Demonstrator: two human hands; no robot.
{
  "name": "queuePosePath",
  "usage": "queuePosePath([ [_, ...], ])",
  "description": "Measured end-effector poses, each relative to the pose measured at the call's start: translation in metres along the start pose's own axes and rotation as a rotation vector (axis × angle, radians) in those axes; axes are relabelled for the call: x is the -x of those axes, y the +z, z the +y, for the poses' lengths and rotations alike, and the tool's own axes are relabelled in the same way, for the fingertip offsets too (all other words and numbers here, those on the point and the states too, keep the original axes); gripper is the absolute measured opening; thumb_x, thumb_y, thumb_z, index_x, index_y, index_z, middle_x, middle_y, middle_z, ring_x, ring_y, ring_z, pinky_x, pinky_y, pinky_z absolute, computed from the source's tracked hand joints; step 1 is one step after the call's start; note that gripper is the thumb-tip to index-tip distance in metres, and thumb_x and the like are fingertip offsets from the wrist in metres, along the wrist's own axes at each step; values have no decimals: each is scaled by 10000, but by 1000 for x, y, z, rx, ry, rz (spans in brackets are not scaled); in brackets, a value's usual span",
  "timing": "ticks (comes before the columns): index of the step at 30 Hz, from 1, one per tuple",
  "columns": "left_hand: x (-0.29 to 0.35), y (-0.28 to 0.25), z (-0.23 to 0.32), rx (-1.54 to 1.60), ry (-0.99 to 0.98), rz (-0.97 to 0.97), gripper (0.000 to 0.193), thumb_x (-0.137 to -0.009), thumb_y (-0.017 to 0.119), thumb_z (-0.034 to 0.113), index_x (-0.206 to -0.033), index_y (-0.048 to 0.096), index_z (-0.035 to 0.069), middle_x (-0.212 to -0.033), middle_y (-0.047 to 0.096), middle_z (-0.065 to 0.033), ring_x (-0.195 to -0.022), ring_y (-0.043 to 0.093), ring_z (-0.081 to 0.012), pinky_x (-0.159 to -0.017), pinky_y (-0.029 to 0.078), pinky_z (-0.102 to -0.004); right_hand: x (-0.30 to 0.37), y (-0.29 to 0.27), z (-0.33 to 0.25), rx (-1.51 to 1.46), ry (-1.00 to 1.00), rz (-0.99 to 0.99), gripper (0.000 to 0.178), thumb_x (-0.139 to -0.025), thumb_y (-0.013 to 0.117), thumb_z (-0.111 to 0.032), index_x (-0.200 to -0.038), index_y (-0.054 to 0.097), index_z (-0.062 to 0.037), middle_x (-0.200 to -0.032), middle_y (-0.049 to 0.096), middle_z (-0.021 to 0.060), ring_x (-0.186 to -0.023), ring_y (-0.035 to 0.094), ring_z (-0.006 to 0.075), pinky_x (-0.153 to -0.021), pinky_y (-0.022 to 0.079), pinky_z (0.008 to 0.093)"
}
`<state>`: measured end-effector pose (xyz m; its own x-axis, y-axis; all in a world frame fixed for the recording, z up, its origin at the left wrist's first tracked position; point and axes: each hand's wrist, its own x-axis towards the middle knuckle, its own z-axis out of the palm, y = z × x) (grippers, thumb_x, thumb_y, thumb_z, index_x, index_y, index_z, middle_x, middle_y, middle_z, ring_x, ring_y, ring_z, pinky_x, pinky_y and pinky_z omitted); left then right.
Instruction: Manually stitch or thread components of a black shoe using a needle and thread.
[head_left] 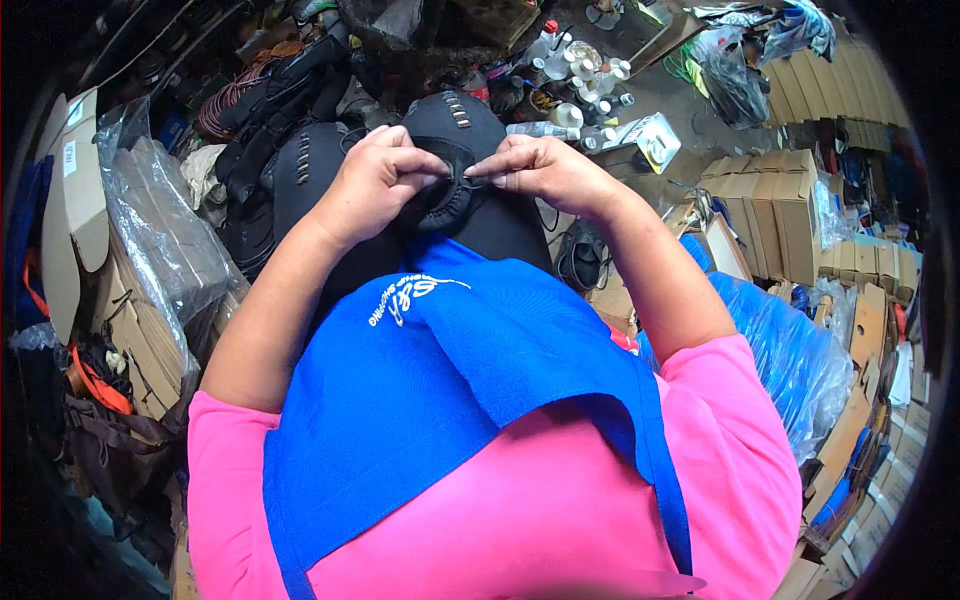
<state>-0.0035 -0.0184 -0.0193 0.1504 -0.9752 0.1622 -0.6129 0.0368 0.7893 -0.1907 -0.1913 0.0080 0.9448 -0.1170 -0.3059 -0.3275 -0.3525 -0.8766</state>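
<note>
A black shoe with a padded, ribbed collar rests in my lap, between thighs in black trousers. My left hand is closed in a pinch at the shoe's upper, thumb against fingertips. From the other side my right hand pinches the upper too, its fingertips a short gap from the left ones. Thin dark cord, seemingly lace, loops out beside both hands; whether the fingertips hold it is too small to tell. Part of the shoe is hidden behind my fingers.
Several black shoes are heaped at the left. White bottles stand on the floor ahead. Cardboard boxes and a blue plastic-wrapped bundle lie at the right. Plastic-covered cardboard leans at the left.
</note>
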Motion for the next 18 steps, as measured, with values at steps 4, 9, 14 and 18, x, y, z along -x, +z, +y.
queuePosePath([
  [4,-1,-7,7,-116,137,31,256,-712,688,-5,-937,712,116,-731,501,-54,-782,511,-212,-712,435,-329,3,2,-13,69,-8,19,292,-845,636,-81,-1133,680,-108,-859,555,8,-844,513,128,-796,421,259],
  [9,12,-2,14,120,-190,-12,281,-745,676,1,-1017,689,70,-813,580,-56,-818,560,-193,-752,448,-304,1,11,0,-166,104,93,292,-815,676,-84,-1106,687,-92,-875,650,0,-742,554,66,-714,460,226],
  [14,8,14,5,649,-413,-14,176,-805,654,10,-981,665,26,-883,620,-1,-815,550,-73,-738,455,-244,-7,14,-1,-474,114,115,195,-811,693,-99,-994,690,-32,-822,662,-10,-726,550,45,-671,455,221],
  [18,0,19,7,637,-412,-21,131,-807,667,20,-936,649,28,-875,629,1,-810,548,-47,-742,451,-221,-17,14,-10,-243,130,146,151,-794,716,-113,-918,688,-33,-800,659,0,-728,552,54,-661,457,240],
])
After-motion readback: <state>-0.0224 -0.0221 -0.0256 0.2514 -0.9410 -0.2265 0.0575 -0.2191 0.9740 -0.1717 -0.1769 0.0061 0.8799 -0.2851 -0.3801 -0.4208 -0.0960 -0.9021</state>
